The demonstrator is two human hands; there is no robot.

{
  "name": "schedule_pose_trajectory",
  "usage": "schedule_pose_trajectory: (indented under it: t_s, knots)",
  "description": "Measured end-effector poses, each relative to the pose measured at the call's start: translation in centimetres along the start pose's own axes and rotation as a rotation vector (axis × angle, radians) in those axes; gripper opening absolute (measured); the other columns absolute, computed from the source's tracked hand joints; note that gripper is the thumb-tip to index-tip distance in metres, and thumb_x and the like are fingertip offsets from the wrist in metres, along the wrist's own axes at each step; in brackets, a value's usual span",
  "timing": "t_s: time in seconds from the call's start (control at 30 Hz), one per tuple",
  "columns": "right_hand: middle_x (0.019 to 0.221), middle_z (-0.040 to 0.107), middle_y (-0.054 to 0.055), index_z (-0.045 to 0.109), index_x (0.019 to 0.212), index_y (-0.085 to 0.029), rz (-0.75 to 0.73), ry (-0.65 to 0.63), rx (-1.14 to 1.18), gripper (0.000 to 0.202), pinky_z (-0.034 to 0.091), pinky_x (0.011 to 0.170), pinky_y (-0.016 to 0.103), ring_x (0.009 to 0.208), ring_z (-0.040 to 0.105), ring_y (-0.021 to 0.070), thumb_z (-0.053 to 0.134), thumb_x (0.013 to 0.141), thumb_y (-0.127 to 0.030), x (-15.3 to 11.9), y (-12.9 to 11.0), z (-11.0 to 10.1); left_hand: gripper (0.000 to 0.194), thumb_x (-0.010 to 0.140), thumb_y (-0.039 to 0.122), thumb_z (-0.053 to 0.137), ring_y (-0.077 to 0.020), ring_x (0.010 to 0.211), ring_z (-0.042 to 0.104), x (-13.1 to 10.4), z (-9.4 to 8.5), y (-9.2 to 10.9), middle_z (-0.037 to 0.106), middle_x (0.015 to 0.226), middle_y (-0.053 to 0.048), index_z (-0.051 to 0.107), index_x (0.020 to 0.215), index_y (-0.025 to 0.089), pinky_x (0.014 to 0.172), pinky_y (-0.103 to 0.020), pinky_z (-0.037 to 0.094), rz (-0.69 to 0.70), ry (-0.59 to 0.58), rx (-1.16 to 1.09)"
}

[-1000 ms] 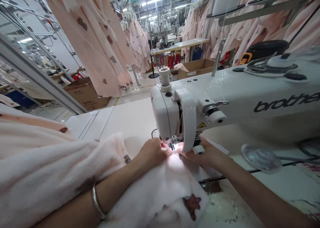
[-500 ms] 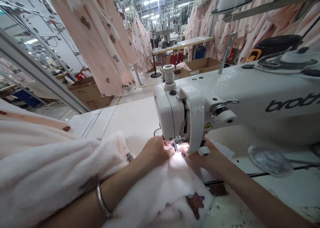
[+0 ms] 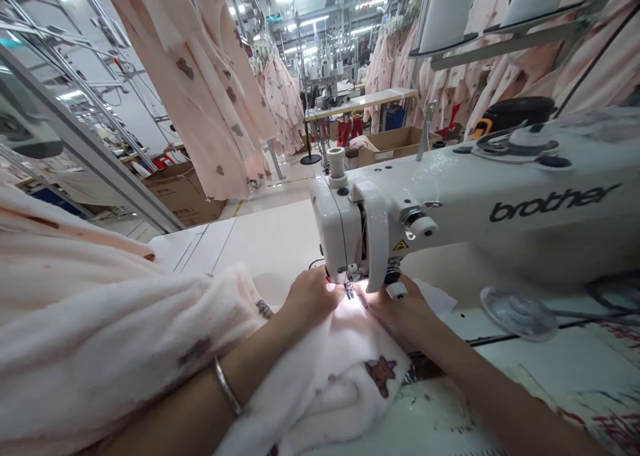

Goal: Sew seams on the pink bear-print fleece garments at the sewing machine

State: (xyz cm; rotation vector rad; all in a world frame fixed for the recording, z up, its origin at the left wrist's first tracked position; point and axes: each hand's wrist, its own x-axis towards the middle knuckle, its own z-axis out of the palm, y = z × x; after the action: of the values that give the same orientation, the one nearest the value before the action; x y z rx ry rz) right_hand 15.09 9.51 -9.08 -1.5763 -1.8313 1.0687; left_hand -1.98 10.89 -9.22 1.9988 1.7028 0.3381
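Head view: both hands lie flat on pink fleece fabric (image 3: 345,363) under the Brother sewing machine (image 3: 450,203). Left hand (image 3: 310,297) presses just left of the needle, right hand (image 3: 400,309) just right, fingers extended, neither gripping.

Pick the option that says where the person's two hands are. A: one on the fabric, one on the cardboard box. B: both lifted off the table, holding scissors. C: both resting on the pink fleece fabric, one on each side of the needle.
C: the left hand and the right hand both press on the pink fleece fabric under the head of the sewing machine.
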Motion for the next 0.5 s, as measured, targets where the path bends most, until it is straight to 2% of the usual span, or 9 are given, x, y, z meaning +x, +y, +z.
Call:
schedule_pose_trajectory:
  t_s: [0.13, 0.33, 0.5]
  knots:
    - [0.084, 0.064, 0.009, 0.063, 0.092, -0.021, 0.021, 0.054, -0.102, 0.015, 0.048, 0.078, 0.031, 0.096, 0.06, 0.025, 0.06, 0.08, -0.031, -0.3, -0.3, 0.4, 0.018, 0.077, 0.024, 0.051, -0.0221, 0.084, 0.059, -0.6, 0.0, 0.5, 0.066, 0.091, -0.007, 0.062, 0.09, 0.018, 0.073, -0.03, 0.042, -0.003, 0.028, 0.063]
    - [0.108, 0.058, 0.007, 0.057, 0.106, -0.017, 0.077, 0.085, -0.21, 0.027, 0.049, 0.082, 0.038, 0.093, 0.057, 0.0172, 0.052, 0.091, -0.038, 0.0, 0.0, 1.7, 0.018, 0.079, 0.022, 0.048, -0.0234, 0.087, 0.059, -1.1, -0.3, 1.0, 0.066, 0.093, -0.009, 0.061, 0.091, 0.017, 0.075, -0.031, 0.042, 0.009, 0.027, 0.105]
    - [0.104, 0.059, 0.005, 0.058, 0.103, -0.016, 0.058, 0.065, -0.23, 0.023, 0.049, 0.079, 0.035, 0.09, 0.058, 0.0158, 0.053, 0.091, -0.035, 0.6, -0.2, 1.4, 0.021, 0.08, 0.021, 0.044, -0.0256, 0.09, 0.059, -0.7, -0.5, 1.3, 0.065, 0.096, -0.01, 0.06, 0.093, 0.017, 0.074, -0.032, 0.04, 0.023, 0.015, 0.112]
